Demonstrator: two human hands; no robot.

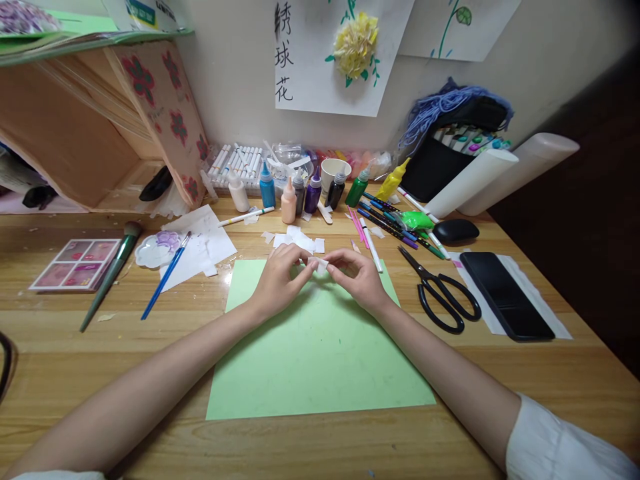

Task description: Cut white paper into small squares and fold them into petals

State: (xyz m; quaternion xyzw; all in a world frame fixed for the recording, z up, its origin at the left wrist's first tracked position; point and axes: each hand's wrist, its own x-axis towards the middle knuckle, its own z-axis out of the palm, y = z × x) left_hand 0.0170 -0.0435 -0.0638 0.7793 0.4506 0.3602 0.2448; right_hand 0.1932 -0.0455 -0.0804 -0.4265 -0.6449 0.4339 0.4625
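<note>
Both my hands meet over the far edge of a light green sheet of paper (pixel 315 340) on the wooden table. My left hand (pixel 280 277) and my right hand (pixel 357 273) pinch a small piece of white paper (pixel 320 264) between their fingertips. Both hands are closed on it. Several small white paper squares (pixel 300 240) lie just beyond the hands.
Black scissors (pixel 443 293) and a black phone (pixel 505 293) lie to the right. Paint bottles (pixel 300 193), a white cup (pixel 334 172) and markers (pixel 395 223) stand behind. On the left lie a blue brush (pixel 165 277), a green-handled brush (pixel 110 273), a palette (pixel 157 249) and a pink card (pixel 77 263).
</note>
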